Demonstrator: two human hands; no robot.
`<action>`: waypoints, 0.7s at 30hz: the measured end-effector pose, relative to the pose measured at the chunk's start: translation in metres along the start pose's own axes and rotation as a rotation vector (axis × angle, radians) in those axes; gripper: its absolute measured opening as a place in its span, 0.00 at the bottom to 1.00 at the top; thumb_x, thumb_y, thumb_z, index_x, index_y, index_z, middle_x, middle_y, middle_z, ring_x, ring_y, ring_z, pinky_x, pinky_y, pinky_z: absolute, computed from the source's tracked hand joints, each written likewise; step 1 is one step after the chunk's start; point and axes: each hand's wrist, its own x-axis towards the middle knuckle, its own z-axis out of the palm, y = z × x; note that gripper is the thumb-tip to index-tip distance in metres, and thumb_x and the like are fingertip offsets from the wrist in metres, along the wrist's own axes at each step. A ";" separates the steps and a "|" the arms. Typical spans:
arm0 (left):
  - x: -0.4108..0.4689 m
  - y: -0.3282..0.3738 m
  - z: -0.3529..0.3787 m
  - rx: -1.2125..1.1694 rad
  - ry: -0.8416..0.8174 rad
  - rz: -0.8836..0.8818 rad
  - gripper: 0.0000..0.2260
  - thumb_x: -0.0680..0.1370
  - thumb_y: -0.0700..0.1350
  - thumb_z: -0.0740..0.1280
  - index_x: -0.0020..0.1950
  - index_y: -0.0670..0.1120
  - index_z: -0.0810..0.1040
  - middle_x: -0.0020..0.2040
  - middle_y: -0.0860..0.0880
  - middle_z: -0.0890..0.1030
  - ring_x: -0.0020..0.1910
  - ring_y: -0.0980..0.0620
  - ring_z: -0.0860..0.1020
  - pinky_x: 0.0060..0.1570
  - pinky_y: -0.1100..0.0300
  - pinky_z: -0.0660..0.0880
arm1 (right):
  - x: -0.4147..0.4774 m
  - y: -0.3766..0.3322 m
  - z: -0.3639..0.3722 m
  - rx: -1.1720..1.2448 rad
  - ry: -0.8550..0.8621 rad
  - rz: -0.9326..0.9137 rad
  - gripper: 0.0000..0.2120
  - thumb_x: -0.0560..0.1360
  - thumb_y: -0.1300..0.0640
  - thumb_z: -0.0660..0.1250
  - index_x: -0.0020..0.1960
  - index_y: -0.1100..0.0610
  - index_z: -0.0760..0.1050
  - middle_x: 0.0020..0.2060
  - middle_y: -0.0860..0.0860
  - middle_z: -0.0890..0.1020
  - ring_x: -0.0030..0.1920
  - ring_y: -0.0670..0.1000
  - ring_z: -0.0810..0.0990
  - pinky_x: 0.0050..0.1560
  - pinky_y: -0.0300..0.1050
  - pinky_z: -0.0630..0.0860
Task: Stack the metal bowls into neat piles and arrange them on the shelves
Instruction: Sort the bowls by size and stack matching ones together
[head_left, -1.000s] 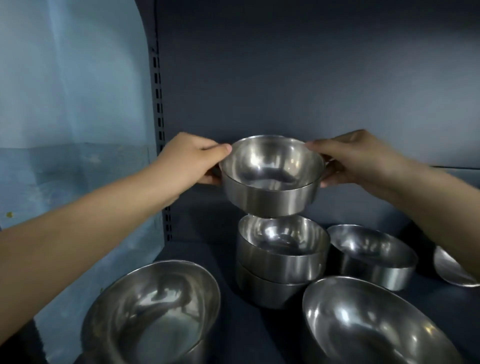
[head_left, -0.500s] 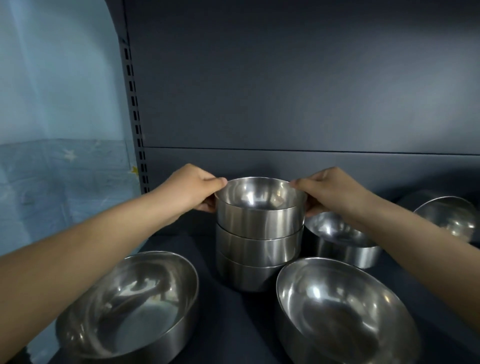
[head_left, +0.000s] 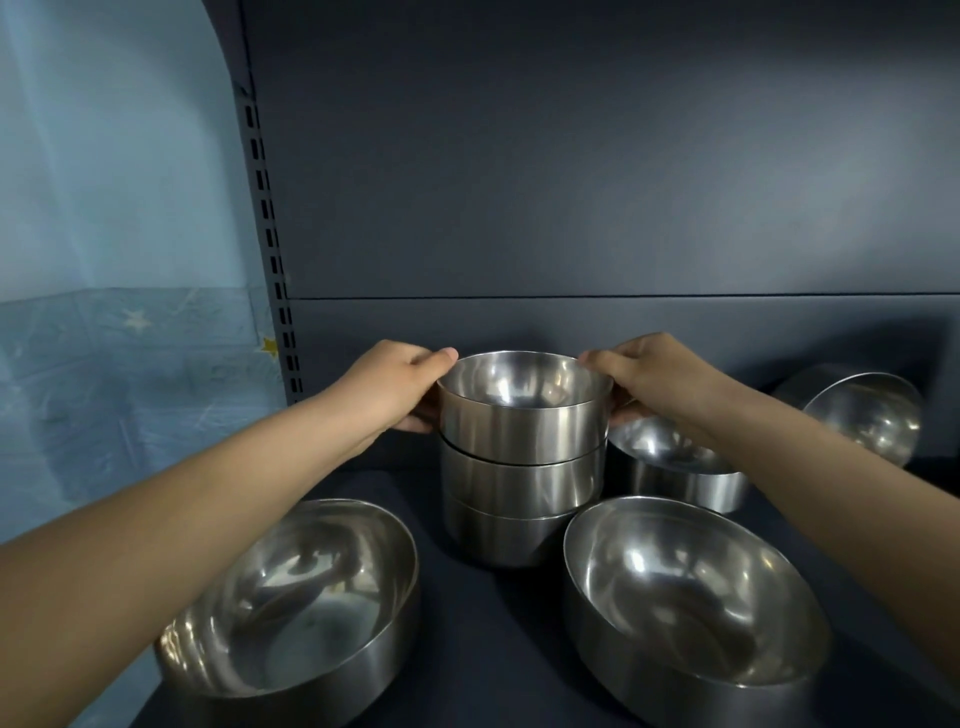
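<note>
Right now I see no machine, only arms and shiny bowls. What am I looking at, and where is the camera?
There is no machine here: a person works with two bare hands. The picture comes from a wide-angle camera worn on the person's head, looking forward and down, so the arms reach in from below. On the dark shelf stands a pile of three metal bowls. The left hand and the right hand hold the top bowl by its sides, thumbs at the rim. In front sit a large bowl on the left and a large bowl on the right. Behind the right arm stands a smaller bowl, and at far right lies a tilted bowl.
</note>
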 end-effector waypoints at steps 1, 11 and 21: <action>0.002 0.000 -0.002 0.063 -0.005 0.011 0.15 0.80 0.50 0.61 0.50 0.40 0.80 0.45 0.42 0.82 0.40 0.51 0.80 0.39 0.60 0.81 | 0.001 -0.001 -0.001 -0.024 -0.004 0.004 0.14 0.77 0.55 0.65 0.46 0.68 0.79 0.34 0.60 0.80 0.25 0.47 0.79 0.26 0.35 0.76; -0.012 0.021 -0.023 0.424 0.129 0.198 0.16 0.78 0.50 0.61 0.47 0.39 0.80 0.46 0.41 0.83 0.47 0.43 0.81 0.51 0.49 0.78 | -0.024 -0.028 -0.016 -0.399 0.034 -0.135 0.17 0.73 0.45 0.69 0.49 0.60 0.80 0.43 0.57 0.80 0.45 0.55 0.79 0.48 0.49 0.76; -0.112 0.048 -0.009 0.786 0.214 0.437 0.08 0.79 0.46 0.60 0.51 0.48 0.78 0.47 0.52 0.72 0.50 0.52 0.72 0.51 0.61 0.65 | -0.112 -0.033 -0.051 -0.607 0.044 -0.297 0.19 0.77 0.45 0.63 0.55 0.60 0.78 0.52 0.56 0.82 0.55 0.55 0.78 0.52 0.45 0.72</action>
